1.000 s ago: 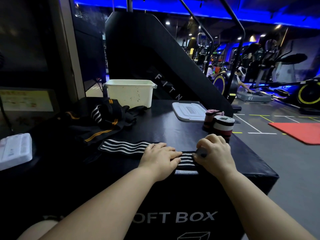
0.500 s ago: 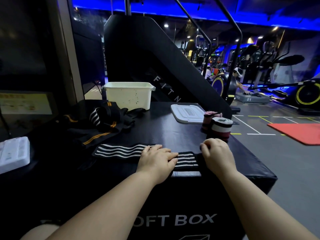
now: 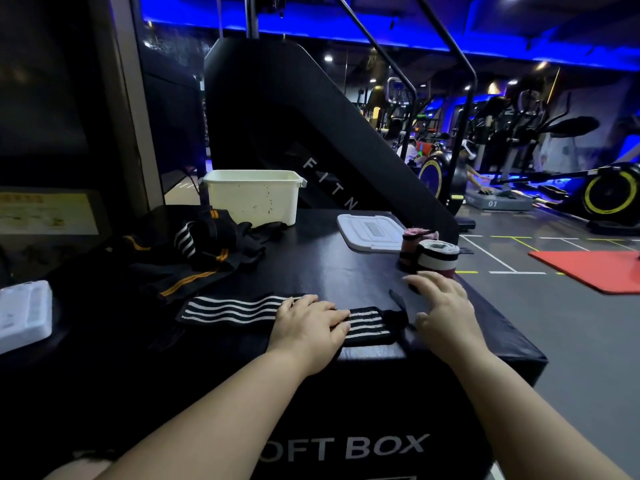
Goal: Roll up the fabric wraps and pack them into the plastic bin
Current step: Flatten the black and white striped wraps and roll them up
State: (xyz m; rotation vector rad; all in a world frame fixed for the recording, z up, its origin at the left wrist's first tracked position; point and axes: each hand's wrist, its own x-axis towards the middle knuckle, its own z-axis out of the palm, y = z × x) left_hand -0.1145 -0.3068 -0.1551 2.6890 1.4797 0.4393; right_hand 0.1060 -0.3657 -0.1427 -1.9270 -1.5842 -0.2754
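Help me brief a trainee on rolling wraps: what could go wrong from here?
The striped wrap lies flat along the front edge of the soft box, pinned only by the left hand; a tug might drag it off. The right hand, fingers spread, grips nothing at the wrap's loose end, so a roll may start slack. The rolled wraps stand behind that hand near the box's right edge; a bump could topple them.

Two hands (image 3: 308, 323) (image 3: 446, 306), one bin (image 3: 254, 199), one lid (image 3: 370, 232), two rolled wraps (image 3: 438, 258) (image 3: 414, 244), one flat striped wrap (image 3: 228, 308).

Left hand (image 3: 308, 323) palm-down, fingers (image 3: 337, 318) straight together, right hand (image 3: 445, 306) palm-down, fingers loosely spread, forearms (image 3: 207, 410) extended forward
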